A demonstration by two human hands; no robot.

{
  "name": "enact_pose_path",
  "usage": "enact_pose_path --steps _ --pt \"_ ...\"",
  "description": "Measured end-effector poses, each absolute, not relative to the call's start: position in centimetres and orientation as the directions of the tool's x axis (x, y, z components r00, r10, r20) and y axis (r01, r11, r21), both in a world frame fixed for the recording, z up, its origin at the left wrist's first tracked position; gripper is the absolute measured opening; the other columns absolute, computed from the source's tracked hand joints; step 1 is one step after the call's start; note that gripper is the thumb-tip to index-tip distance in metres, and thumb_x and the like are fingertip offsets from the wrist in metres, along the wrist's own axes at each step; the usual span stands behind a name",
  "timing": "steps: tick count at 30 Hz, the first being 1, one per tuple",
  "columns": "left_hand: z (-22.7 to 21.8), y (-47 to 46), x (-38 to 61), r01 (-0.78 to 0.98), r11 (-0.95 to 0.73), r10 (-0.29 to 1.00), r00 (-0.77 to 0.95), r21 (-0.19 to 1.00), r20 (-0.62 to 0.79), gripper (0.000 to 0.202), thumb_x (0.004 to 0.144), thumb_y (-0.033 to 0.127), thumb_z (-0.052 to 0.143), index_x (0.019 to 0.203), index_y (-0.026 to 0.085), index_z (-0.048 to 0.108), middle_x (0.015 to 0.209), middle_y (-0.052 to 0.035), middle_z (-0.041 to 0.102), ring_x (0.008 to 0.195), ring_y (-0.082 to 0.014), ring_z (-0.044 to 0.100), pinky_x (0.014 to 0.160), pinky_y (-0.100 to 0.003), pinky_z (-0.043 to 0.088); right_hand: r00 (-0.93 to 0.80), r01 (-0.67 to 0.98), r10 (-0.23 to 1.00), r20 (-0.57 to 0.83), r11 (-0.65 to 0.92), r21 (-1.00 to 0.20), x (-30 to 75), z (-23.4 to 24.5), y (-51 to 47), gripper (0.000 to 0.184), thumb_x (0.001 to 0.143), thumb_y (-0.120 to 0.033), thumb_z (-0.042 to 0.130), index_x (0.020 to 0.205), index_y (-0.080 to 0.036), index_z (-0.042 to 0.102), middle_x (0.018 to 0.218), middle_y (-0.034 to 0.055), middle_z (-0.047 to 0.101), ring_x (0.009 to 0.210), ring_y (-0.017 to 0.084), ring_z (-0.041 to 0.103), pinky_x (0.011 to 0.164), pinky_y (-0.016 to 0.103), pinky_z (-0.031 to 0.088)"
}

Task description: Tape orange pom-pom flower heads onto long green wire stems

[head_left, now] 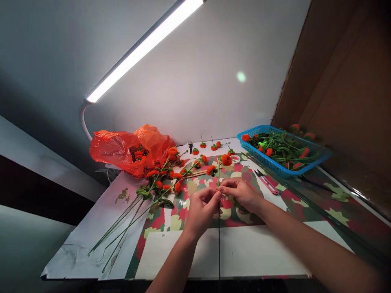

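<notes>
A strip lamp (143,47) at 11 o'clock lights the plain wall and the camouflage-covered table (336,203). An orange bag (122,148) at 10 and a blue basket (275,167) at 2 keep flower parts within reach. Finished sprays (159,183) lie at 9. The left hand (201,207) and right hand (241,193) both pinch one stem (219,244) at centre, steadying it, bloom toward 12. Scissors (266,181) lie beside the basket.

An orange plastic bag (128,148) lies far left, a blue basket (305,169) far right, orange flowers (165,175) on green stems between, over a red, green and cream camouflage cloth (336,199).
</notes>
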State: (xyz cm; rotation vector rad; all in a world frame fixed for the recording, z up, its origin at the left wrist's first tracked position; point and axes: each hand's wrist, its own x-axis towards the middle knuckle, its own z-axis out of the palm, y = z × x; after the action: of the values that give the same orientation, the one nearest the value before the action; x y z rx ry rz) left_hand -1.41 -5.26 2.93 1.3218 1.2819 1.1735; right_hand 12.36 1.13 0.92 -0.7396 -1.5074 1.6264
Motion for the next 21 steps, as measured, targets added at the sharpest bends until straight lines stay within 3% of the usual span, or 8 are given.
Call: enact_pose_path --steps 2,5,9,11,13,17,19,21 --pt "2.4 -5.3 -1.5 -0.134 0.037 0.999 0.039 0.99 -0.032 0.024 0.075 0.036 0.061 0.065 0.015 0.057 0.05 0.0022 0.051 0.042 -0.0077 0.044 0.043 -0.02 0.037 -0.579 -0.194 0.806 0.127 0.015 -0.981 12.5 0.7 1.3 0.025 0.07 -0.038 0.067 0.062 -0.014 0.065 0.06 -0.0014 0.051 0.057 0.009 0.041 0.055 0.023 0.032" --pt "1.6 -5.4 -1.3 -0.429 0.15 0.988 0.097 0.891 -0.12 0.025 0.068 0.036 0.068 0.064 0.014 0.057 0.049 0.0033 0.05 0.041 -0.0051 0.041 0.041 -0.017 0.034 -0.655 -0.232 0.748 0.107 -0.064 -0.971 12.5 0.3 1.3 0.026 0.07 -0.039 0.068 0.064 -0.014 0.065 0.059 -0.0011 0.051 0.057 0.009 0.042 0.054 0.023 0.032" --pt "0.8 -5.3 -0.8 -0.606 0.283 0.958 0.215 0.743 -0.189 0.031 0.061 0.04 0.073 0.063 0.015 0.055 0.044 0.0062 0.044 0.036 -0.0026 0.036 0.039 -0.015 0.03 -0.705 -0.276 0.708 0.037 -0.225 -0.935 12.3 0.1 0.9 0.026 0.068 -0.038 0.07 0.067 -0.013 0.063 0.061 0.0006 0.056 0.058 0.01 0.047 0.054 0.024 0.034" --pt "0.6 -5.2 -0.8 -0.578 0.31 0.95 0.223 0.755 -0.22 0.034 0.06 0.043 0.073 0.064 0.015 0.055 0.046 0.0063 0.045 0.035 -0.0028 0.036 0.038 -0.016 0.031 -0.691 -0.29 0.723 -0.016 -0.297 -0.909 12.2 0.0 0.9 0.025 0.066 -0.036 0.072 0.064 -0.013 0.061 0.058 -0.0005 0.054 0.053 0.009 0.046 0.052 0.024 0.033" --pt "0.6 -5.3 -0.8 -0.454 0.259 0.966 0.121 0.852 -0.229 0.032 0.065 0.044 0.07 0.066 0.015 0.057 0.048 0.0051 0.048 0.036 -0.0041 0.04 0.039 -0.017 0.032 -0.657 -0.311 0.752 -0.059 -0.342 -0.887 12.1 -0.2 1.0 0.025 0.064 -0.034 0.073 0.062 -0.013 0.059 0.055 -0.0022 0.051 0.05 0.008 0.043 0.049 0.023 0.031" --pt "1.4 -6.2 -0.6 -0.013 -0.003 0.982 -0.187 1.0 0.001 0.023 0.07 0.038 0.067 0.073 0.015 0.064 0.055 0.0008 0.057 0.045 -0.0088 0.051 0.044 -0.019 0.039 -0.607 -0.306 0.79 -0.088 -0.334 -0.891 12.0 -0.4 1.1 0.024 0.065 -0.031 0.073 0.062 -0.013 0.058 0.052 -0.0048 0.045 0.048 0.006 0.039 0.046 0.022 0.027" --pt "1.9 -6.7 -0.5 0.13 -0.072 0.97 -0.221 0.989 0.1 0.021 0.07 0.037 0.067 0.072 0.016 0.066 0.057 -0.0008 0.061 0.048 -0.0114 0.054 0.046 -0.021 0.042 -0.58 -0.29 0.809 -0.092 -0.311 -0.905 11.9 -0.4 1.0 0.023 0.065 -0.031 0.072 0.062 -0.013 0.058 0.051 -0.0054 0.044 0.046 0.005 0.037 0.045 0.022 0.026" --pt "2.2 -6.8 -0.4 0.156 -0.083 0.971 -0.209 0.984 0.114 0.021 0.072 0.037 0.066 0.07 0.016 0.066 0.055 -0.0011 0.06 0.047 -0.0124 0.055 0.046 -0.022 0.042 -0.552 -0.296 0.83 -0.079 -0.283 -0.912 11.8 -0.2 0.9 0.023 0.065 -0.031 0.072 0.062 -0.013 0.059 0.052 -0.0048 0.046 0.047 0.006 0.039 0.046 0.022 0.028"
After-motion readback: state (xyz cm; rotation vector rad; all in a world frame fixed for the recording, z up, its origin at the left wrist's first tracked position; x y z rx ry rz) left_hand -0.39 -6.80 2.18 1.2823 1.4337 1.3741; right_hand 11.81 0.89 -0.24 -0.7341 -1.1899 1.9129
